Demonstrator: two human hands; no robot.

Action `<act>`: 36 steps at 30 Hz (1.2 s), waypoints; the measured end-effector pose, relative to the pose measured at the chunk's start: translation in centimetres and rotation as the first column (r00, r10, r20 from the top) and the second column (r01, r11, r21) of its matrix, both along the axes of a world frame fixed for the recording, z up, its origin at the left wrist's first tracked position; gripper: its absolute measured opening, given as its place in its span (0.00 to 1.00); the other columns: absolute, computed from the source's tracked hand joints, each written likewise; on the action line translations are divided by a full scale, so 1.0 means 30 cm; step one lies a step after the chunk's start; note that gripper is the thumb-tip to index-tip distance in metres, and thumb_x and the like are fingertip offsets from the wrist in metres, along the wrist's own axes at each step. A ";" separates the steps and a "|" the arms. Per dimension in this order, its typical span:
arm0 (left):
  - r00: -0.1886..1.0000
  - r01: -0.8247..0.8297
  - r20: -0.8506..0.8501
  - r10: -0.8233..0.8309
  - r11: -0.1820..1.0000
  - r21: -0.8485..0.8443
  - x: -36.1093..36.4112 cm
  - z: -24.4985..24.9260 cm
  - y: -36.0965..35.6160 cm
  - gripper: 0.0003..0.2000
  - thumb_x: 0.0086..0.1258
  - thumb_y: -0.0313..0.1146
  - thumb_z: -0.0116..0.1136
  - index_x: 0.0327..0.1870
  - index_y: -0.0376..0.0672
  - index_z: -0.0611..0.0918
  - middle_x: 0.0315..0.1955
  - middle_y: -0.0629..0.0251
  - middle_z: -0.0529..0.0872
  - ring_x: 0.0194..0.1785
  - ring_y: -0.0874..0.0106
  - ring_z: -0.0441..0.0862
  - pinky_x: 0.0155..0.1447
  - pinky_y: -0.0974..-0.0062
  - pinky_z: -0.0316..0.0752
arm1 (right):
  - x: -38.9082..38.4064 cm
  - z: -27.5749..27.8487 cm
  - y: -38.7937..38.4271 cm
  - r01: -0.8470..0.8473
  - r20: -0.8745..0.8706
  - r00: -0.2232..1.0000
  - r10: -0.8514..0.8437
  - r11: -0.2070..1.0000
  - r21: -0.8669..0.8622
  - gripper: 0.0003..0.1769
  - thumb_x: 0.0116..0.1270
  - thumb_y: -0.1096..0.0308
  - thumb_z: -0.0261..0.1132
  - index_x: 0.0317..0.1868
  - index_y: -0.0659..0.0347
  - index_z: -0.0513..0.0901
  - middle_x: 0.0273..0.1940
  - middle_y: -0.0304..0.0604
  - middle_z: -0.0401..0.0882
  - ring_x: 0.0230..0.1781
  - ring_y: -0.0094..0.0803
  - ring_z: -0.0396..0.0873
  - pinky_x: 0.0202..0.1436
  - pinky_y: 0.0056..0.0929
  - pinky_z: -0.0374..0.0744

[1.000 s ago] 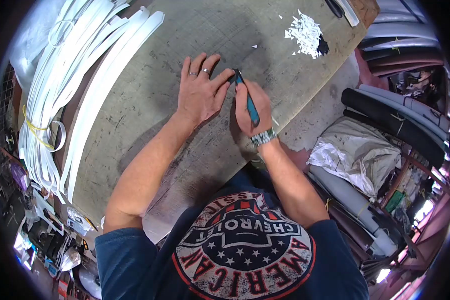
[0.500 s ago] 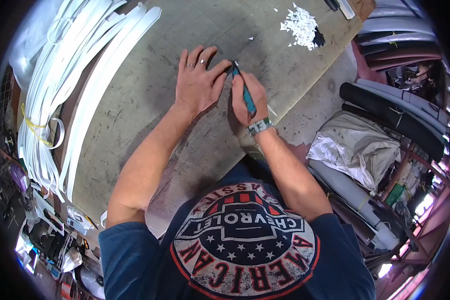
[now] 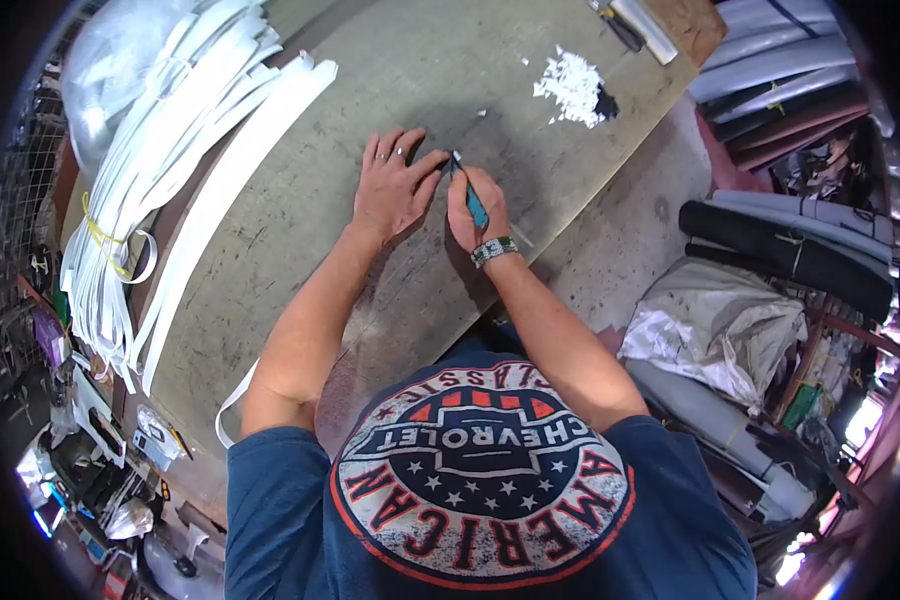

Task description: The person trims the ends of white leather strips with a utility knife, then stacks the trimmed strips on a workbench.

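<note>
My right hand [image 3: 491, 190] is closed around a teal utility knife [image 3: 476, 206], with the tip angled down and pointing away from me. Right at that tip, by my left fingertips, is a tiny white piece [image 3: 457, 155]. My left hand [image 3: 390, 192] rests palm down on the worn table [image 3: 300, 215], its fingers spread and the thumb and index finger toward the knife. A ring shows on it. One loose white scrap [image 3: 482, 113] lies just beyond both hands.
A heap of white cut scraps [image 3: 570, 88] lies at the far right of the table. Long white strips [image 3: 120, 230], tied with yellow cord, fill the left side. A dark-handled tool [image 3: 625, 36] is near the far edge. Rolled material [image 3: 740, 240] is stacked to the right.
The camera view has shifted, so the table and scraps sit differently in the picture. Both hands keep nearly the same pose, the knife tip still by the left fingertips.
</note>
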State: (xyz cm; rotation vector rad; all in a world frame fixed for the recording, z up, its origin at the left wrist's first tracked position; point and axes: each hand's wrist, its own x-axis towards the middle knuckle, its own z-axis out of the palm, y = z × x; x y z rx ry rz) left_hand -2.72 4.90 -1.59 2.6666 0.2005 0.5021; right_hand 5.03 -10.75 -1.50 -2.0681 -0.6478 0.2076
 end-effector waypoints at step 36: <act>0.911 -0.371 0.097 0.402 0.898 -0.236 0.759 0.027 -0.475 0.36 0.73 0.43 0.71 0.80 0.42 0.73 0.80 0.50 0.72 0.85 0.48 0.65 0.87 0.48 0.60 | 1.279 0.288 -0.652 -0.154 0.037 0.987 0.155 0.987 -0.035 0.15 0.77 0.61 0.74 0.39 0.65 0.85 0.31 0.39 0.85 0.35 0.20 0.78 0.41 0.26 0.77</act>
